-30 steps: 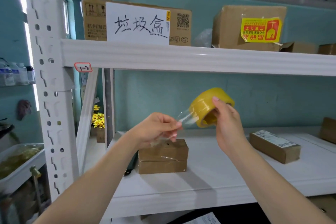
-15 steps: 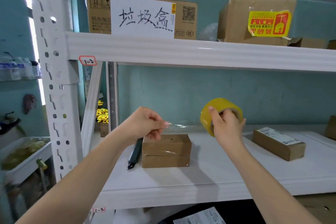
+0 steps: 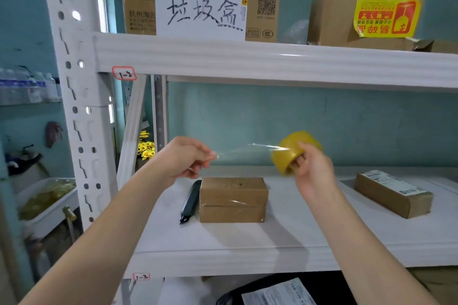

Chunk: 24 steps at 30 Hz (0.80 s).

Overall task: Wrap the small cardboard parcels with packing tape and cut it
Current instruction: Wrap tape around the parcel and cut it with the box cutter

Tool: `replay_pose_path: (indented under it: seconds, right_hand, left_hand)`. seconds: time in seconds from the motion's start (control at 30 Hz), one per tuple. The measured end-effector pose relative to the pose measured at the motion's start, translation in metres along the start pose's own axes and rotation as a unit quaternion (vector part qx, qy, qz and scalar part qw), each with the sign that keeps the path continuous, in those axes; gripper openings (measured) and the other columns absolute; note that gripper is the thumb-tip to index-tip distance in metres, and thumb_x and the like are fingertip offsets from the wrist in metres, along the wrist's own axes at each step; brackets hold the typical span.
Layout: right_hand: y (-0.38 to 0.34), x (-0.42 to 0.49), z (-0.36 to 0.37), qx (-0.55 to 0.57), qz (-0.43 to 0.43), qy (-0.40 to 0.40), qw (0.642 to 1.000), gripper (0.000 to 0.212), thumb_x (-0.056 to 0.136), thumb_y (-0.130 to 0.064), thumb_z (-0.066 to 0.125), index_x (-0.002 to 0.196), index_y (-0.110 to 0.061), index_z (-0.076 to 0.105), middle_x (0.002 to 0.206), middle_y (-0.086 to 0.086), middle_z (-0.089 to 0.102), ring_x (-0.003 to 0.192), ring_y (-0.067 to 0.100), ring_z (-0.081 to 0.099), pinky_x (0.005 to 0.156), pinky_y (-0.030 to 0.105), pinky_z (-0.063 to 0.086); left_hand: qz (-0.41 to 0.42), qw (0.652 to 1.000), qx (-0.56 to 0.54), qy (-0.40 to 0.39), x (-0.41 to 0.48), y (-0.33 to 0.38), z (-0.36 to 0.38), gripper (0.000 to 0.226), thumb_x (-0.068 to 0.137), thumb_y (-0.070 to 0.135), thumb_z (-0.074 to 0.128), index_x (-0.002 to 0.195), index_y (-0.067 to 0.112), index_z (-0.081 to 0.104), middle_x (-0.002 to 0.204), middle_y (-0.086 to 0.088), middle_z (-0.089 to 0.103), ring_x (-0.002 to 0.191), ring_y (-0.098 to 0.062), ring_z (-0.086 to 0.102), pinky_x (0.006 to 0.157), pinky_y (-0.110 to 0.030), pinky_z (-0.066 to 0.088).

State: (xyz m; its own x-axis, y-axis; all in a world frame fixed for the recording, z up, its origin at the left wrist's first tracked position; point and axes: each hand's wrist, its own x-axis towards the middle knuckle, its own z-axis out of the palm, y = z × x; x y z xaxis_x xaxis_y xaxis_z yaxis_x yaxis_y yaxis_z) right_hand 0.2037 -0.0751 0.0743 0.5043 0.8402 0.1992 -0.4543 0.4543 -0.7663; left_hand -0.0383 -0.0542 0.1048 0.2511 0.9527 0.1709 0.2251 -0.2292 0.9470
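- Pinching of the tape strip [image 3: 244, 152] at its free end is noted at L hand [image 3: 184, 158], thumb against curled fingertips; nothing else is held.
- Tape roll [image 3: 285, 156] is gripped by R hand [image 3: 312, 171], fingers hooked into the core; roll is kept in the air, above and to the R of ctr parcel [image 3: 233, 199].
- Strip is stretched roughly level btwn the two hands, over ctr parcel, not touching it.
- Ctr parcel is set flat on white shelf [image 3: 297, 238], toward its L end. Glossy film is seen across its front at the mid seam, so some tape is judged already on.
- Step judged: strip paid out, not yet laid down; cut not done.
- Next move is judged to need the strip lowered onto the parcel top w/ tension kept, free end pressed down first, roll carried round the box. One hand must then be freed for the dark cutter [image 3: 190, 202], which lies just beside the parcel's L side (touching or not: can't be told).
- Risk: strip may fold onto itself if slack is allowed.
- Count: hands 2; rolls 1; cutters 1; small parcels on this shelf 2, i.e. ctr parcel and labelled parcel [image 3: 392, 193], well apart to the R.
- Upper shelf: big cartons 2, i.e. L carton [image 3: 138, 7] w/ white sheet [image 3: 200, 10] and R carton [image 3: 334, 15] w/ yellow sticker [image 3: 386, 17]; a further box [image 3: 441, 46] is cut off at the R edge.
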Motion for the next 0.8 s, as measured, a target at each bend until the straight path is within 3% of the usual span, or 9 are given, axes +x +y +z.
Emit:
replay_pose_path:
  seconds: [0.07, 0.13, 0.23, 0.3, 0.4, 0.5, 0.57, 0.7, 0.8]
  right_hand:
    - [0.000, 0.003, -0.003, 0.079, 0.053, -0.033, 0.995, 0.022, 0.096, -0.026, 0.044, 0.112, -0.015, 0.055, 0.098, 0.001, 0.062, 0.087, 0.013, 0.060, 0.086, 0.031, 0.047]
    - [-0.004, 0.007, -0.006, 0.122, 0.067, -0.032, 0.990, 0.026, 0.094, -0.039, 0.046, 0.101, -0.018, 0.059, 0.095, 0.000, 0.062, 0.087, 0.015, 0.059, 0.091, 0.036, 0.044]
    - [-0.006, 0.011, -0.004, 0.121, 0.070, -0.003, 0.990, 0.018, 0.092, -0.033, 0.052, 0.089, -0.018, 0.062, 0.087, 0.002, 0.061, 0.078, 0.015, 0.058, 0.078, 0.034, 0.048]
    - [-0.003, 0.013, 0.001, 0.083, -0.015, 0.036, 0.996, 0.010, 0.090, -0.020, 0.058, 0.081, -0.016, 0.060, 0.074, 0.000, 0.062, 0.066, 0.014, 0.058, 0.062, 0.028, 0.050]
    - [0.000, 0.013, 0.001, -0.021, -0.173, 0.083, 0.981, 0.014, 0.087, -0.017, 0.064, 0.076, -0.019, 0.056, 0.069, -0.005, 0.062, 0.064, 0.007, 0.059, 0.066, 0.026, 0.051]
    - [0.007, 0.014, -0.010, -0.120, -0.249, 0.076, 0.958, 0.022, 0.088, -0.019, 0.062, 0.073, -0.019, 0.047, 0.069, -0.004, 0.057, 0.058, -0.004, 0.054, 0.063, 0.016, 0.046]
    - [0.013, 0.015, -0.017, -0.154, -0.250, 0.085, 0.952, 0.022, 0.090, -0.024, 0.060, 0.074, -0.019, 0.046, 0.070, -0.002, 0.056, 0.058, -0.006, 0.056, 0.062, 0.017, 0.046]
    - [0.011, 0.012, -0.023, -0.078, -0.170, 0.005, 0.982, 0.024, 0.083, -0.030, 0.066, 0.092, -0.018, 0.047, 0.096, 0.002, 0.064, 0.093, 0.011, 0.067, 0.082, 0.027, 0.049]
    - [0.011, 0.009, -0.026, -0.204, -0.189, -0.016, 0.960, 0.039, 0.082, -0.013, 0.069, 0.097, -0.016, 0.034, 0.078, 0.001, 0.056, 0.068, 0.003, 0.057, 0.067, 0.016, 0.046]
  left_hand:
    - [0.002, 1.000, 0.006, -0.014, -0.002, -0.002, -0.002, 0.010, 0.082, 0.010, 0.069, 0.073, 0.007, 0.065, 0.058, -0.004, 0.058, 0.039, -0.008, 0.045, 0.047, -0.024, 0.049]
    - [0.015, 0.999, 0.049, -0.013, 0.000, 0.001, -0.006, 0.011, 0.083, 0.009, 0.068, 0.073, 0.006, 0.065, 0.059, -0.004, 0.061, 0.036, -0.008, 0.047, 0.046, -0.021, 0.050]
    - [0.022, 0.995, 0.096, 0.007, 0.006, 0.004, -0.015, 0.013, 0.081, 0.010, 0.071, 0.068, 0.008, 0.067, 0.057, -0.002, 0.065, 0.041, -0.008, 0.050, 0.045, -0.019, 0.048]
    - [0.014, 0.994, 0.111, 0.011, 0.009, 0.002, -0.014, 0.013, 0.080, 0.012, 0.072, 0.068, 0.009, 0.068, 0.057, 0.000, 0.066, 0.046, -0.010, 0.049, 0.046, -0.019, 0.048]
    - [0.009, 0.992, 0.119, 0.028, 0.011, -0.005, -0.008, 0.011, 0.082, 0.013, 0.070, 0.072, 0.009, 0.068, 0.065, -0.003, 0.066, 0.051, -0.012, 0.047, 0.046, -0.018, 0.045]
    - [0.018, 0.991, 0.121, 0.046, 0.013, -0.009, -0.007, 0.011, 0.082, 0.014, 0.070, 0.072, 0.011, 0.068, 0.066, -0.003, 0.066, 0.053, -0.013, 0.049, 0.050, -0.019, 0.043]
    - [0.019, 0.991, 0.118, 0.052, 0.014, -0.011, -0.006, 0.012, 0.082, 0.014, 0.070, 0.071, 0.012, 0.067, 0.065, -0.003, 0.065, 0.056, -0.014, 0.049, 0.054, -0.021, 0.043]
    - [0.019, 0.995, 0.089, 0.043, 0.016, -0.015, -0.007, 0.014, 0.083, 0.013, 0.069, 0.070, 0.011, 0.066, 0.064, -0.004, 0.063, 0.059, -0.013, 0.050, 0.056, -0.023, 0.045]
    - [0.022, 0.996, 0.062, 0.054, 0.017, -0.014, -0.013, 0.014, 0.082, 0.010, 0.069, 0.069, 0.009, 0.066, 0.062, -0.004, 0.060, 0.056, -0.013, 0.048, 0.055, -0.023, 0.046]
